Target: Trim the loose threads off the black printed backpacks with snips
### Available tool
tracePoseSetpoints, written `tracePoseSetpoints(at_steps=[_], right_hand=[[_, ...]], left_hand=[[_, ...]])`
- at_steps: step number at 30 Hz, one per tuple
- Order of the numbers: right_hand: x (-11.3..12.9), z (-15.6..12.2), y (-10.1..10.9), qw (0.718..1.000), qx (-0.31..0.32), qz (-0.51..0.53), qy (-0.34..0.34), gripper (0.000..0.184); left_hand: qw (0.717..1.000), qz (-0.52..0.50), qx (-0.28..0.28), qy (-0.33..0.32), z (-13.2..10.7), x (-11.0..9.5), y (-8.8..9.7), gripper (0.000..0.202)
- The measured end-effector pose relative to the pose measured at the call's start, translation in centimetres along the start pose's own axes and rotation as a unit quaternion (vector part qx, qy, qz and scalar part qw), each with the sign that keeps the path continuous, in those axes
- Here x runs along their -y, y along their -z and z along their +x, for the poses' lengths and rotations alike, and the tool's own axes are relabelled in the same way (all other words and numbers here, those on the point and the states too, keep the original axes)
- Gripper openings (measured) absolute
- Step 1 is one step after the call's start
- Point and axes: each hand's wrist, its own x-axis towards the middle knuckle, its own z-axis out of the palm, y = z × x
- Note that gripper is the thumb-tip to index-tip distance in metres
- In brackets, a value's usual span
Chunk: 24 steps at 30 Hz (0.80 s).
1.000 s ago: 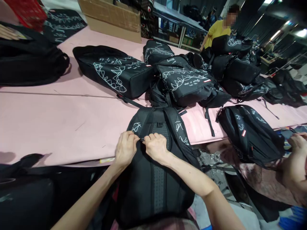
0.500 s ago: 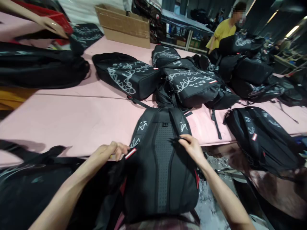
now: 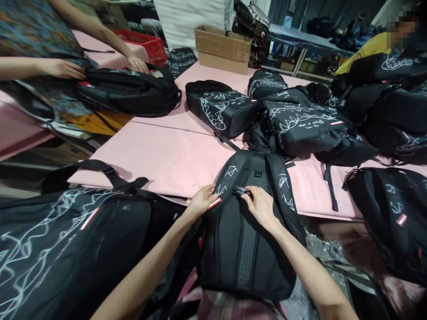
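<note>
A black backpack lies back-panel up in front of me, its top end on the edge of the pink table. My left hand grips the left shoulder strap by its small red-and-white tag. My right hand pinches a small black strap clip at the top of the mesh back panel. Both straps carry white scribble prints.
Several more black printed backpacks are piled on the table ahead and right. Another bag fills the lower left. A person's hands rest on a bag at the far left. Behind stand a cardboard box and a red crate.
My hands first parted from the middle of the backpack to its sides, then came back together at its top. The view swung left, bringing the other person and the left bag into sight.
</note>
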Motion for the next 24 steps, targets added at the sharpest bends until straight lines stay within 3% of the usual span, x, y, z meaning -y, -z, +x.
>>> tracePoseSetpoints(at_steps=[3,6,16,19,22,24], right_hand=[[0.4,1.2,-1.1,0.999,0.004,-0.025,0.027,0.02],[0.2,1.4,-0.9,0.999,0.005,-0.032,0.042,0.014],[-0.5,-0.4,1.0,1.0,0.012,0.027,0.001,0.017],[-2.6,-0.5,3.6,0.994,-0.048,0.058,-0.081,0.029],[-5.5,-1.2,6.3,0.982,-0.111,-0.051,-0.144,0.054],[-6.8,-2.4,7.1,0.972,-0.092,-0.14,-0.165,0.068]], left_hand=[[0.994,-0.086,0.047,0.039,-1.2,-1.4,0.6,0.055],[0.987,-0.125,0.07,0.069,-2.2,-2.4,1.0,0.056],[0.988,-0.131,0.05,0.068,-2.7,-2.7,0.7,0.052],[0.99,-0.09,0.078,0.077,-3.1,-2.5,0.7,0.051],[0.99,-0.03,0.127,0.048,-3.5,-2.2,0.2,0.047],[0.992,0.003,0.126,0.011,-4.1,-2.3,0.0,0.046]])
